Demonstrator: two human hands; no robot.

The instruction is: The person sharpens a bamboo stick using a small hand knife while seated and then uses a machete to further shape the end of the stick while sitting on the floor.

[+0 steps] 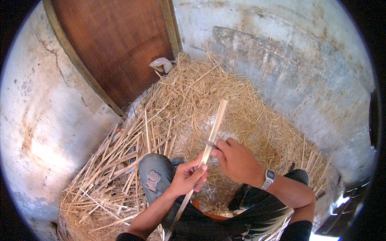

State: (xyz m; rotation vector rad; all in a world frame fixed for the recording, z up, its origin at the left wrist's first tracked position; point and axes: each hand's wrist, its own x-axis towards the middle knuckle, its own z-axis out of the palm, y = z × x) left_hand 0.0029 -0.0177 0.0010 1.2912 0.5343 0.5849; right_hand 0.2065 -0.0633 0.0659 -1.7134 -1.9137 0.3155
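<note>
A long, pale bamboo strip (217,121) slants up and away from my lap. Near its middle, my left hand (188,176) is closed around it, the thumb lying along its face. My right hand (237,160), with a silver watch (268,178) on its wrist, grips a small knife. The knife's blade (208,142) lies across the strip just beyond my left fingers; its handle is mostly hidden in my fist. The strip's lower end runs down past my left forearm over my dark trousers.
Shavings (201,80) are heaped in the corner ahead. Many split strips (116,154) lie piled on the left. A brown door (116,40) and stained walls (281,60) enclose the space. A whitish plastic bag (161,64) sits by the door frame. My torn-kneed leg (155,176) is bent.
</note>
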